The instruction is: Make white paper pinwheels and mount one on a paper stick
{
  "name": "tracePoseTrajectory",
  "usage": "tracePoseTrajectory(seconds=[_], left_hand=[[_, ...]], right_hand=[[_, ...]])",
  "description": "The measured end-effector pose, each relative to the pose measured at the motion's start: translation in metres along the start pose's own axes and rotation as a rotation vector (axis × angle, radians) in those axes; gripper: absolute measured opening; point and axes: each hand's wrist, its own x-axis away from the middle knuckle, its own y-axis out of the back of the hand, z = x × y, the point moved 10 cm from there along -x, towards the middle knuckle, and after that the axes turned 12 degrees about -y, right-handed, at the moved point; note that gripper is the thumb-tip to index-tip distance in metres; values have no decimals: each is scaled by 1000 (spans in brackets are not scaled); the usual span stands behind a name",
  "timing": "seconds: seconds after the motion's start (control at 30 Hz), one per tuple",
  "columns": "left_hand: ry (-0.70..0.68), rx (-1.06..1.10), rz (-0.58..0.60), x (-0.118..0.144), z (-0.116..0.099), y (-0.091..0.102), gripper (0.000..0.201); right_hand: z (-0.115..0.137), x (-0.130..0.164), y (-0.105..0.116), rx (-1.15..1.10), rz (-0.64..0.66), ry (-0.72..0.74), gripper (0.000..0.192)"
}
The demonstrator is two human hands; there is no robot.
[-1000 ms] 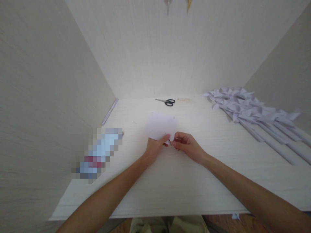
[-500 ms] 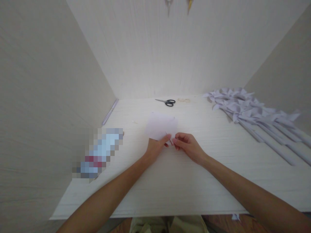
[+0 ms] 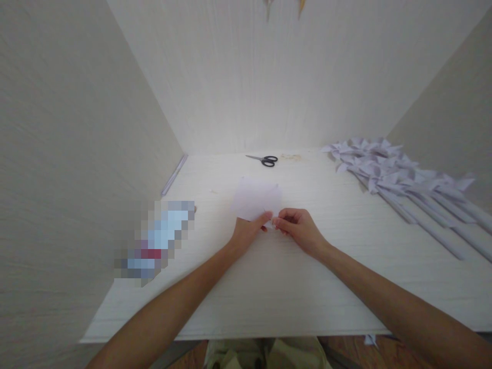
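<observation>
Two hands pinch a pale paper sheet at mid-tabletop.

On the white tabletop [image 3: 269, 287], a row of paper pinwheels [image 3: 400, 179] lies far right and scissors [image 3: 265, 160] sit far centre. The paper sheet [image 3: 257, 199] spreads away from the hands, its near edge toward them. The left hand [image 3: 246, 233] and the right hand [image 3: 298, 228] meet there, each grip closed on that near corner.

Both hands [image 3: 269, 225] shifted slightly up the table — paper [image 3: 257, 199] too, pinch tighter.

Soft, even light; glare washes the tabletop [image 3: 269, 287].
</observation>
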Motion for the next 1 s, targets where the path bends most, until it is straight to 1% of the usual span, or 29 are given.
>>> tracePoseTrajectory(seconds=[0.4, 0.57, 0.73, 1.0], left_hand=[[-5, 1, 13, -1, 3, -1, 17], [-17, -28, 14, -2, 4, -1, 16], [-24, -19, 16, -3, 2, -2, 15], [-25, -5, 22, -3, 4, -2, 15]], right_hand=[[-3, 0, 3, -12, -43, -34, 20], [1, -1, -4, 49, 32, -3, 25], [2, -2, -6, 119, 45, 18, 25], [1, -1, -7, 125, 72, 23, 27]])
